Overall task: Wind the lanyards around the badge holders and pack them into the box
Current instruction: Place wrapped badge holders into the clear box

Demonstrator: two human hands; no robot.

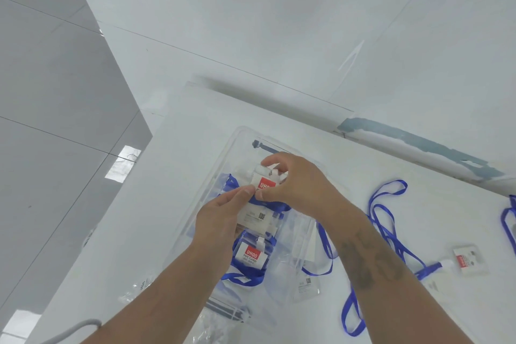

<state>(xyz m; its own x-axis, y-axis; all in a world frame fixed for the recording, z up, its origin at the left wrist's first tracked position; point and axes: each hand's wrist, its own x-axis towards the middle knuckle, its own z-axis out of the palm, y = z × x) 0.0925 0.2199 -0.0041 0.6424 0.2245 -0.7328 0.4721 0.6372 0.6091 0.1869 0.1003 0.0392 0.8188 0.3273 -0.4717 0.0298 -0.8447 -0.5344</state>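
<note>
Over the clear plastic box (223,165), my right hand (296,181) grips a clear badge holder (264,179) with a red label from above. My left hand (223,212) pinches the holder's lower edge and its blue lanyard (275,205), which is wrapped around it. Inside the box lies another wound badge holder (250,255) with a red label and blue lanyard, and a third one (255,218) under my hands. On the white table to the right, a loose blue lanyard (391,232) trails to an unwound badge holder (469,258).
The white table (405,324) ends on the left over a grey tiled floor (55,120). Empty clear plastic sleeves (305,285) lie beside the box's front. Another blue lanyard (509,218) shows at the right edge. A grey cable (81,327) curves at the lower left.
</note>
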